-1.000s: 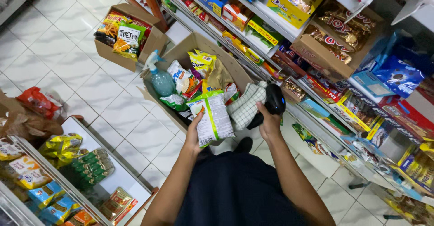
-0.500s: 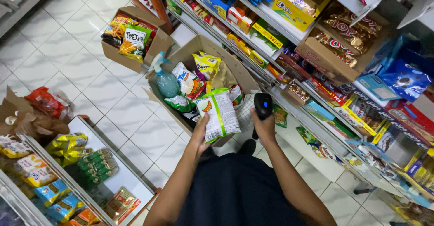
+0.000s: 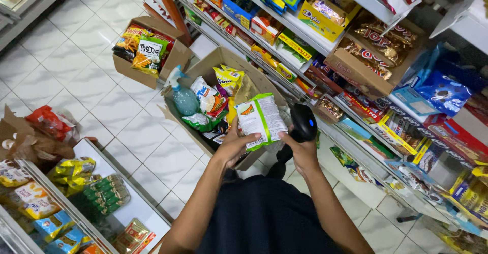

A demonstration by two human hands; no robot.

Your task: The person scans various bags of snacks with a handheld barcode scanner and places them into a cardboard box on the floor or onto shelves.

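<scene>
My left hand (image 3: 235,145) grips a white and green snack bag (image 3: 261,120) by its lower edge, held up in front of me with its back side showing. My right hand (image 3: 300,151) is closed around a black handheld scanner (image 3: 302,125), whose head sits right beside the bag's right edge. Both hands hover over an open cardboard box (image 3: 230,61) on the tiled floor, filled with several snack packets and a blue spray bottle (image 3: 182,96).
A second cardboard box (image 3: 173,56) of snack bags stands further left. Store shelves (image 3: 356,76) packed with goods run along the right. A low rack (image 3: 130,207) with packets lies at the lower left, with a brown paper bag (image 3: 28,147) beside it.
The snack bag has risen and moved right toward the scanner. My right hand brought the scanner closer to the bag, leaving the pack it was near a second ago.
</scene>
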